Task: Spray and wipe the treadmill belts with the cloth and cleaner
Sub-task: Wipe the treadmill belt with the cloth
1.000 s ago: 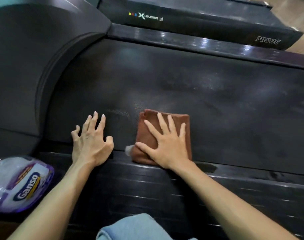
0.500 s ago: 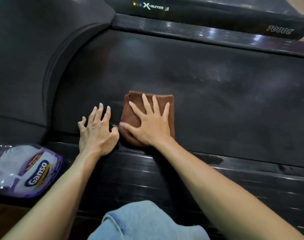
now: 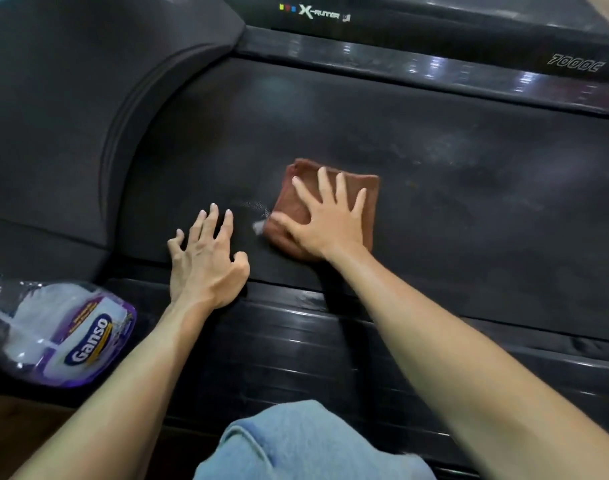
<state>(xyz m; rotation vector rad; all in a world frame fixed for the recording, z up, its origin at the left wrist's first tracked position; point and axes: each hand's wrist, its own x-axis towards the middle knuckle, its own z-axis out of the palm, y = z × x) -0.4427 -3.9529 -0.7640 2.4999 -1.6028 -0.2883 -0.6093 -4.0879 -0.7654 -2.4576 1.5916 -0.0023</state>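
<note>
Right hand pressing the cloth flat on the treadmill belt; left hand braced beside it.

The right hand (image 3: 325, 226) lies palm-down on the folded brown cloth (image 3: 368, 199), fingers straight and spread, holding nothing in a grip; the cloth rests on the dark treadmill belt (image 3: 469, 209), near its front edge; a small pale tag shows at the cloth's left corner. The left hand (image 3: 206, 261) sits just left of the cloth, apart from it, fingertips spread on the belt and heel on the ribbed side rail (image 3: 296, 341); it holds nothing. The cleaner bottle (image 3: 64, 330), labelled "Ganso", lies on its side at the far left, well apart from both hands. A denim-clad knee (image 3: 306, 445) shows at the bottom edge.
</note>
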